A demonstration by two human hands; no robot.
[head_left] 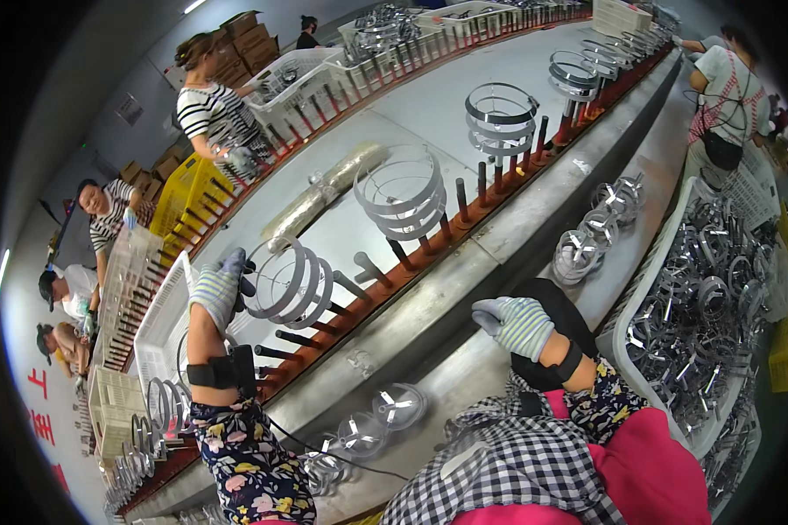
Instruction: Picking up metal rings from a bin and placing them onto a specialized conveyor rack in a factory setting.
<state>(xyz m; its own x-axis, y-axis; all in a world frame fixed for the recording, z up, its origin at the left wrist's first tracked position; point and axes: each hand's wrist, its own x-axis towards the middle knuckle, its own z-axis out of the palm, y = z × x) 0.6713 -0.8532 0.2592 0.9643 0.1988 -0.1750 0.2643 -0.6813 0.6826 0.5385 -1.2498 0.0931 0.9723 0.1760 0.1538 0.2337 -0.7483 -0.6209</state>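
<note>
My left hand (215, 293), in a striped glove with dark fingertips, is at the left rim of a tilted stack of metal rings (313, 289). Its fingers are bent against that rim and appear closed on it. The rings sit over short dark posts along a rust-brown rail (394, 290). My right hand (515, 325), gloved alike, hovers over the near metal ledge. Its fingers are pressed together, with nothing visible in them. Farther along the rail stand another ring stack (404, 229) and a third one (502, 118).
Clusters of rings (578, 254) and more rings (398, 404) lie on the metal ledge. At my right is a white crate (623, 346) heaped with ring parts. A plastic-wrapped roll (324, 197) lies on the table. Several people work across and along it.
</note>
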